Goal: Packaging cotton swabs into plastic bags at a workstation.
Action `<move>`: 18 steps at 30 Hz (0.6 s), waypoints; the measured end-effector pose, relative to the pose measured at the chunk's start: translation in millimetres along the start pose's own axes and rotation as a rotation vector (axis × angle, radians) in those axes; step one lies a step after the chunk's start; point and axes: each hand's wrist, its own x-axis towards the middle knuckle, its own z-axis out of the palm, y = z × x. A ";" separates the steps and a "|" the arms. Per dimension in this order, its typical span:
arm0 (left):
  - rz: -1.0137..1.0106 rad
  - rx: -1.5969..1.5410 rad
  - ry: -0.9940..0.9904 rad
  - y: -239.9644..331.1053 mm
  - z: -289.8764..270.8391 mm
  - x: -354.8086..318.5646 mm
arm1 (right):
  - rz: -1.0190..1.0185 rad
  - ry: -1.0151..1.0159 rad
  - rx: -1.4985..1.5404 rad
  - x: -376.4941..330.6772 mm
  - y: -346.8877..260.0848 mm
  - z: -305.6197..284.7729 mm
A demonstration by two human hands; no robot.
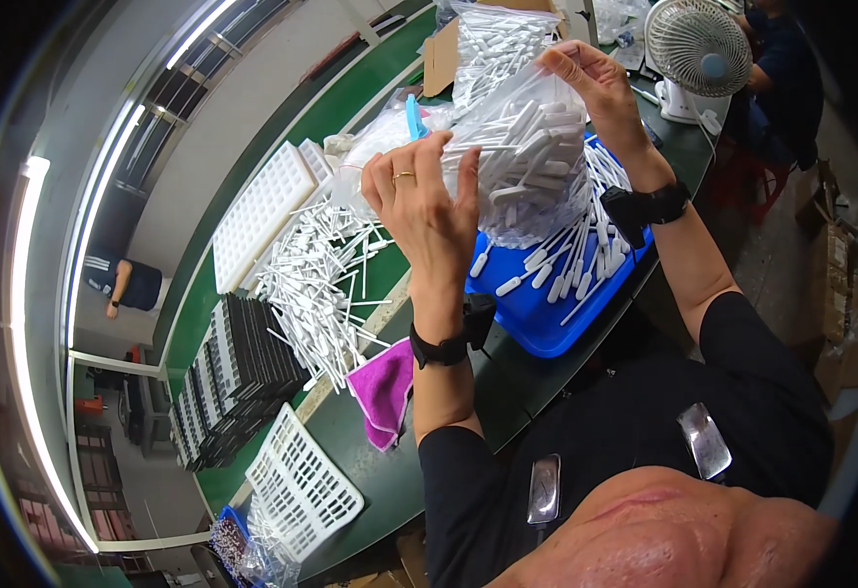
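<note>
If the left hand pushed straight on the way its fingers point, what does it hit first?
The left hand already touches the clear bag of white sticks; pushing on, it would press deeper into that bag. What lies behind is hidden.

A factory assembly line: long green workbench (507,392), stacked trays (223,382), seated co-workers.

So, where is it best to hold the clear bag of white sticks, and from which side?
Probably at its top edge from above, where the right hand pinches the loose film, with support from the left side, where the left hand grips. The clear bag bulges with white sticks, so its middle looks too full to pinch.
</note>
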 end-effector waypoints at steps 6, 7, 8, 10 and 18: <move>-0.102 0.106 -0.074 -0.3 -10.7 -5.1 | -0.006 -0.008 -0.007 -2.5 -3.5 -0.9; -0.116 0.137 -0.089 -0.3 -11.4 -5.8 | -0.001 -0.004 0.000 -2.4 -2.7 -1.7; -0.116 0.137 -0.090 -0.4 -11.6 -6.1 | 0.005 -0.001 0.007 -2.2 -1.7 -2.4; -0.117 0.171 -0.069 -1.4 -14.4 -6.1 | 0.009 -0.001 0.017 -1.5 -1.2 -0.8; -0.167 -0.063 -0.109 -7.7 -11.2 -2.7 | -0.008 0.003 0.009 -2.0 -3.1 0.5</move>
